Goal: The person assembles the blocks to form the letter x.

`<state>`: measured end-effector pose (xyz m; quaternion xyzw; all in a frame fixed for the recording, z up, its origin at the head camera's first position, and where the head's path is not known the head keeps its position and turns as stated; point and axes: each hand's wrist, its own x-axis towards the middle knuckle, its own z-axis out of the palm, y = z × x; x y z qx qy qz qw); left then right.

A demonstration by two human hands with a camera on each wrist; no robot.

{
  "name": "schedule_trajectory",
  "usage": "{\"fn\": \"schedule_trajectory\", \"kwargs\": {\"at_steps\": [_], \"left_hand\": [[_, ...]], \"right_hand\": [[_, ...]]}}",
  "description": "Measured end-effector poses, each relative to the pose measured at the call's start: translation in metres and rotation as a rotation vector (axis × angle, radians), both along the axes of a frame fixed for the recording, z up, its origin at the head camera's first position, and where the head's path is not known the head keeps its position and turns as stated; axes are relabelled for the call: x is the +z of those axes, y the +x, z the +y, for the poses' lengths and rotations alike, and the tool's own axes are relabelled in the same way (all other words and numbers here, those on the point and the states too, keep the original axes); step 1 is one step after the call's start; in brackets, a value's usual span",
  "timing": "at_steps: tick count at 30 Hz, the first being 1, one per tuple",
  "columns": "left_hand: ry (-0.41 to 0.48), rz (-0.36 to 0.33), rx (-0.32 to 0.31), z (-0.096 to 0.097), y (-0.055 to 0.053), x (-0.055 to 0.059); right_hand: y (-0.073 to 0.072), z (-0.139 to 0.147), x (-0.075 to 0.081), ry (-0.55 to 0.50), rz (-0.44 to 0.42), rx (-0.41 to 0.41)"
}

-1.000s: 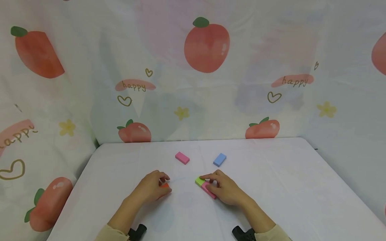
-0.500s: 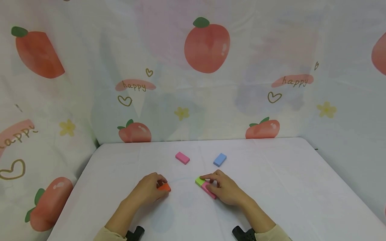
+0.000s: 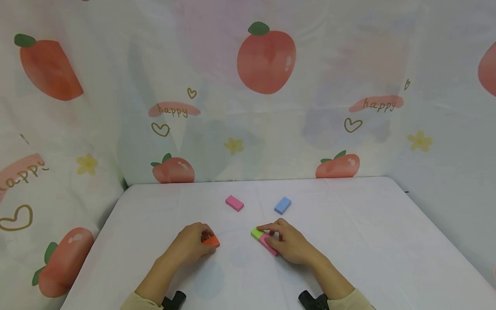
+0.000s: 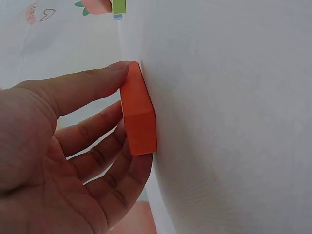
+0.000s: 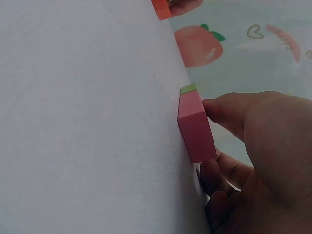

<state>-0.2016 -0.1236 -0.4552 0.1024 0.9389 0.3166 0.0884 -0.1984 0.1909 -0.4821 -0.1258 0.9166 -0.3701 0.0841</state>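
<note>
An orange rectangular block (image 4: 140,124) is pinched between the thumb and fingers of my left hand (image 3: 190,243), low over the white table. My right hand (image 3: 288,242) holds a pink block (image 5: 197,129), its thumb on the near side and fingers around the far side. End to end with that pink block lies a lime green block (image 3: 255,234), under the right index fingertip. The two make one straight bar, slanting on the table left of the right hand. A gap of white cloth separates the orange block from this bar.
Farther back on the white-covered table (image 3: 348,224) lie another pink block (image 3: 234,203) and a blue block (image 3: 282,205), apart from each other. A peach-print curtain (image 3: 271,129) stands behind the table's back edge.
My left hand has drawn slightly left and the orange block shows more between its fingers. The right hand, its bar of blocks and the two back blocks have stayed put.
</note>
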Motion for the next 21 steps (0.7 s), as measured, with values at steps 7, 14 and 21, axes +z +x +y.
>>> {"fn": "schedule_trajectory", "kwargs": {"at_steps": [7, 14, 21], "left_hand": [[0.013, -0.007, -0.002, 0.0006, 0.0007, 0.0017], [0.015, -0.012, -0.012, 0.0022, 0.0006, 0.0025], [0.009, -0.015, -0.021, 0.0054, 0.0003, 0.0022]], "right_hand": [[0.0001, 0.0001, -0.0002, 0.001, 0.0, -0.002], [0.0003, 0.0002, 0.0002, 0.008, 0.01, 0.006], [-0.0001, 0.0, -0.0001, 0.009, 0.015, 0.009]]}}
